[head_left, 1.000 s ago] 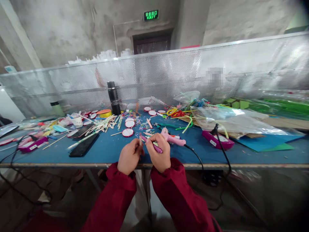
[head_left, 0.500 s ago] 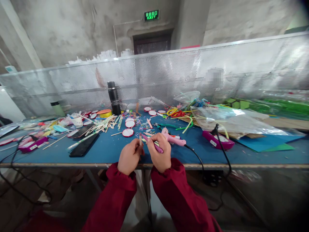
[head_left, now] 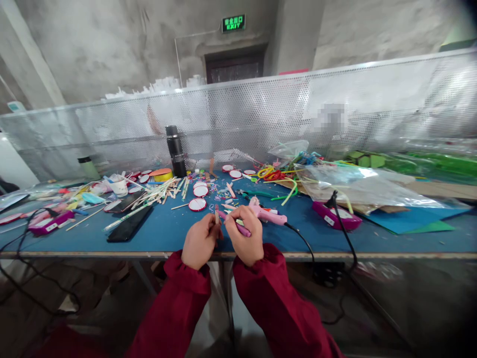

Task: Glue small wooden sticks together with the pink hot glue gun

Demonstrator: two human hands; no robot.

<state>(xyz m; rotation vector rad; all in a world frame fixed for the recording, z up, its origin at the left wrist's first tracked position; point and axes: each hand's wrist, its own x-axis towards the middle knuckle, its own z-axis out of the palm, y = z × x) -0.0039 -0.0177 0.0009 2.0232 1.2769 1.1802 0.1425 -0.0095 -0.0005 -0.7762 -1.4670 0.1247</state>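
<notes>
Above the table's front edge, my left hand (head_left: 200, 239) pinches a small wooden craft stick (head_left: 216, 217), held upright with a reddish upper end. A purple marker pen (head_left: 243, 229) sits in my right hand (head_left: 246, 236), gripped like a writing tool. Its tip points left and is close to the stick; whether the two touch, I cannot tell. Just beyond my right hand lies a pink glue gun (head_left: 272, 217) with a black cord. Small coloured bits and loose sticks lie beyond my fingers, near a red-rimmed white disc (head_left: 197, 204).
On the left are a black phone (head_left: 130, 224), a pile of wooden sticks (head_left: 164, 191) and a black bottle (head_left: 176, 151). Green-handled pliers (head_left: 257, 193) lie beyond the glue gun. At right stand a purple box (head_left: 337, 219) with a cord and plastic bags (head_left: 365, 186).
The marker's tip has moved slightly left and up toward the stick's upper end, with my right fingers shifting along. My left hand stays nearly still.
</notes>
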